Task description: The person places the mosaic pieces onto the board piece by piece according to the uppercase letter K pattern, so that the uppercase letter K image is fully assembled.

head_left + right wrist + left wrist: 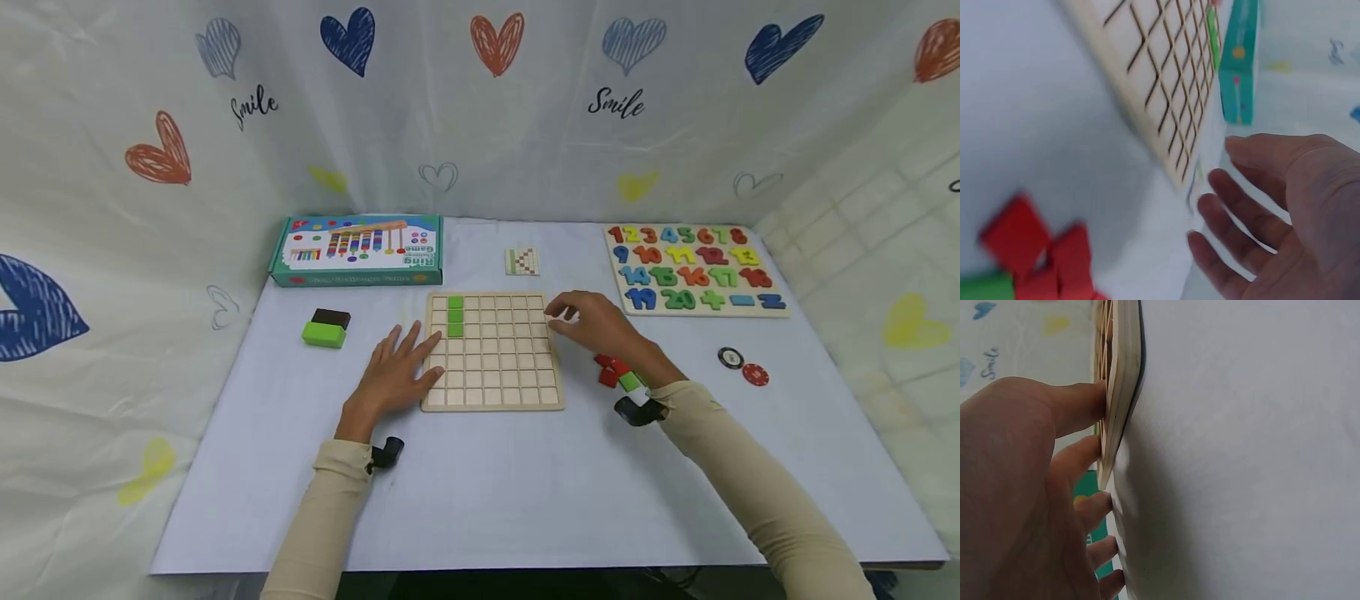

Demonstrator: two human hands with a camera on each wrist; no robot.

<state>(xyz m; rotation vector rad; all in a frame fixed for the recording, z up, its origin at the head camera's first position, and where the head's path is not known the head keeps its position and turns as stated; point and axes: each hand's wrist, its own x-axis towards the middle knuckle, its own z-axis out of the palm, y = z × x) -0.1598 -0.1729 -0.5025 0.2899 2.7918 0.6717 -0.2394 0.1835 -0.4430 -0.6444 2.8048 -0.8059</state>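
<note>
A wooden grid board [495,352] lies mid-table, with several green tiles [455,316] in a column near its upper left. My left hand [393,371] rests at the board's left edge with fingers spread; in the left wrist view, its thumb [1079,407] touches the board's rim. Beside the upper right edge of the board hovers my right hand [600,323]. Its fingers [1247,212] are loosely bent, and nothing shows between them in the right wrist view. Below that hand lie red tiles [609,377], a green tile [628,382] and a white piece partly hidden by the wrist.
At the back left stands a green game box [356,252]. A small pattern card [522,262] lies behind the board. A number puzzle [693,271] occupies the back right, with two round chips [755,374] in front. Green and black blocks [324,335] sit at left.
</note>
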